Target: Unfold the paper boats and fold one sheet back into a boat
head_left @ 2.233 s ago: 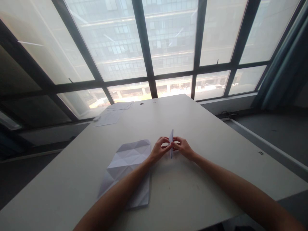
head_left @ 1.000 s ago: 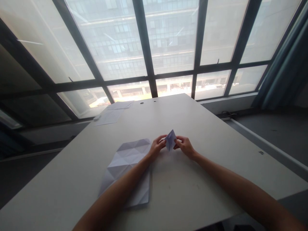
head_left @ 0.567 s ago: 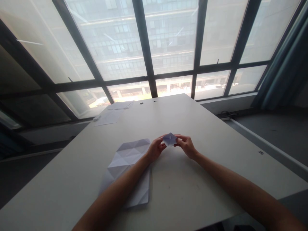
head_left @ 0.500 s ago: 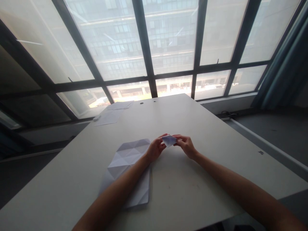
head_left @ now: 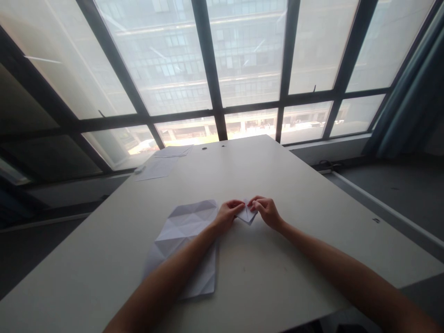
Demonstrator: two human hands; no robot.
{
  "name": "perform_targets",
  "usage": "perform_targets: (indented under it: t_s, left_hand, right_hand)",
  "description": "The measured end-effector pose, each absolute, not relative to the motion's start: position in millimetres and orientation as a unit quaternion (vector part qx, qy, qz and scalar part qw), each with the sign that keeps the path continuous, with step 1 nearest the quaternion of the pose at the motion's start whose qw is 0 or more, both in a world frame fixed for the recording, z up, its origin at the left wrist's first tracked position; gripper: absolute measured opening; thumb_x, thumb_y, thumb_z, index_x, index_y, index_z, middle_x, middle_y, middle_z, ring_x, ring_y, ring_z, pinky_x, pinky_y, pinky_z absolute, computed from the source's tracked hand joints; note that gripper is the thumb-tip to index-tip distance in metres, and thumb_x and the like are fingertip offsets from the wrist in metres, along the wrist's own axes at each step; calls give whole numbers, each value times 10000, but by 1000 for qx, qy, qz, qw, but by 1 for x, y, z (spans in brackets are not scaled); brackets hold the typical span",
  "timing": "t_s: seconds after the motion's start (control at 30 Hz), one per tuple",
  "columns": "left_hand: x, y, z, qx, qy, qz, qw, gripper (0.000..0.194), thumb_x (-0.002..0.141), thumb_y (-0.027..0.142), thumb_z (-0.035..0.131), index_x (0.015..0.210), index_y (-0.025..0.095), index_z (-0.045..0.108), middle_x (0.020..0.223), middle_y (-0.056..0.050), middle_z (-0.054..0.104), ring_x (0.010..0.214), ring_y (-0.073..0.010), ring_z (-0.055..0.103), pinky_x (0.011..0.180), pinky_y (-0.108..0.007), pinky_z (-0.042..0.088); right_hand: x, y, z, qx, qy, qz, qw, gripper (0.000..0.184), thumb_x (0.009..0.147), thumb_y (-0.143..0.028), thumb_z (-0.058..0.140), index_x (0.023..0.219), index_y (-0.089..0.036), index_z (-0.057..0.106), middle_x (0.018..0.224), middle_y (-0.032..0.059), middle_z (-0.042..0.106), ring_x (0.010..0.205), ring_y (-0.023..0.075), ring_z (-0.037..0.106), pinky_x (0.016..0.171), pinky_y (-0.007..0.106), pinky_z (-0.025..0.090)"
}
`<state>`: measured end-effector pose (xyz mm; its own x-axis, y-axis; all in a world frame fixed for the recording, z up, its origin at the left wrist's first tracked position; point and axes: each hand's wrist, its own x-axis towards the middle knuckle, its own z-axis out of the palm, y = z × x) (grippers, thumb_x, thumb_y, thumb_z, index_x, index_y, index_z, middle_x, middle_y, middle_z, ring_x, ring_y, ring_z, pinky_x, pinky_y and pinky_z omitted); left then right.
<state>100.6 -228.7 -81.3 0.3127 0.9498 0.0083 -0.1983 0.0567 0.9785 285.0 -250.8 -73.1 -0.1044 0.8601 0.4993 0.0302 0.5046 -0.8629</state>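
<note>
White folded paper [head_left: 247,214], small and pointed at its lower end, sits low between the two hands, close to the table top; from this view I cannot tell whether it touches. The left hand [head_left: 227,215] comes in with its fingers curled together, their tips pinching the paper's left side. The right hand [head_left: 267,212] faces it, fingers bent over the paper's upper right edge, with the thumb out of sight. Neither hand is spread.

The left forearm [head_left: 173,263] lies across a larger creased sheet [head_left: 183,226], which rests on a pale table [head_left: 277,263] just left of the left hand. Its many folds show as shaded facets. Loose sheets of paper [head_left: 157,169] lie near the far end of the table, below a tall window [head_left: 248,60] with dark frames.

With a fold this small, good work likely means lining up the edges first, then running a fingertip firmly along the crease from the middle outward. The table would give firm backing, and even pressure from both hands should stop the layers from sliding.
</note>
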Motion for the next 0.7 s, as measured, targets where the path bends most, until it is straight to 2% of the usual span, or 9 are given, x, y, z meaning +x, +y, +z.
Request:
perform_targets:
  t_s: [0.03, 0.1, 0.17, 0.2, 0.37, 0.47, 0.7]
  left_hand:
    - [101, -230, -81, 530, 371, 458, 609, 342, 678, 380, 826, 864, 119, 708, 768, -47, 696, 642, -123, 590, 593, -214, 424]
    - [102, -232, -80, 568, 376, 453, 575, 348, 672, 389, 825, 841, 111, 702, 765, -50, 696, 647, -126, 591, 600, -219, 425]
    - [102, -234, -79, 600, 378, 440, 551, 358, 689, 410, 807, 840, 114, 674, 745, -44, 691, 628, -122, 586, 583, -215, 418]
    - [102, -235, -78, 609, 379, 433, 546, 368, 698, 423, 796, 854, 124, 648, 726, -34, 686, 608, -118, 581, 564, -210, 409]
    - [101, -237, -78, 623, 373, 392, 564, 470, 715, 483, 765, 961, 198, 484, 638, 36, 633, 515, -105, 554, 480, -176, 353]
    - [101, -237, -80, 642, 356, 378, 564, 468, 733, 487, 749, 953, 203, 450, 632, 42, 615, 517, -101, 549, 475, -168, 346]
    - [101, -238, -80, 670, 343, 361, 551, 458, 746, 493, 733, 978, 188, 483, 616, 43, 590, 520, -91, 511, 484, -172, 339]
  right_hand:
    - [284, -250, -74, -351, -648, 355, 575, 296, 860, -254, 525, 637, -157, 693, 802, 66, 685, 718, 161, 615, 618, 262, 464]
    - [283, -247, -77, -375, -642, 347, 572, 173, 827, -260, 576, 795, -157, 710, 892, 67, 687, 707, 150, 601, 588, 249, 456]
    - [283, -243, -81, -400, -633, 359, 557, 243, 785, -279, 631, 988, -159, 691, 971, 73, 682, 700, 145, 598, 579, 246, 459]
    - [284, -241, -82, -410, -632, 372, 542, 290, 771, -294, 646, 1022, -154, 682, 957, 73, 685, 692, 144, 597, 579, 246, 460]
    - [287, -235, -84, -437, -638, 431, 465, 256, 754, -373, 646, 776, -124, 705, 674, 34, 659, 589, 133, 541, 521, 233, 392]
    - [288, -235, -82, -447, -635, 442, 448, 269, 753, -388, 638, 735, -127, 698, 622, 15, 631, 536, 117, 494, 476, 225, 342]
    - [289, -239, -80, -428, -678, 417, 427, 254, 778, -367, 620, 720, -129, 689, 622, 10, 619, 556, 110, 478, 498, 217, 332]
